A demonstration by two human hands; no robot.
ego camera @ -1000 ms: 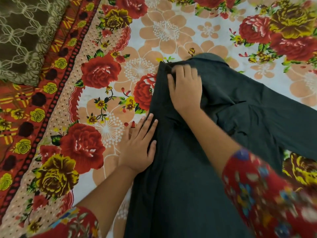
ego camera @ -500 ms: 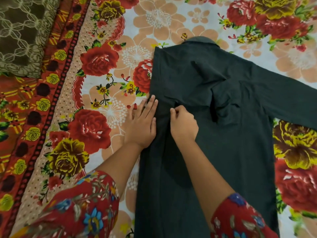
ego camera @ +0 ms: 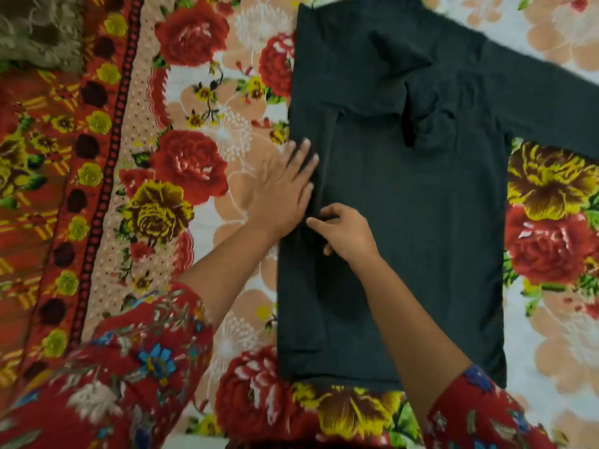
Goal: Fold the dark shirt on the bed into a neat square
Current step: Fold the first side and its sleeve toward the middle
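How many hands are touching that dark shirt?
2. The left hand lies flat, with its fingertips on the folded left edge of the dark shirt. The right hand pinches the cloth just beside it. None seem hidden.

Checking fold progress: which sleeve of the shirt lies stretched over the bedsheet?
The sleeve on the person's right, reaching the picture's edge. The shirt ends on the left in a straight fold, no sleeve sticking out.

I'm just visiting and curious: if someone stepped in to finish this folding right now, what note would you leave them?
Left hand: open, flat on the dark shirt's folded left edge.
Right hand: fingers curled, pinching shirt fabric beside it.
Shirt on floral bedsheet.
Done: left side folded in.
Left: fold in the spread right sleeve, smooth the bunched chest, fold into a square.
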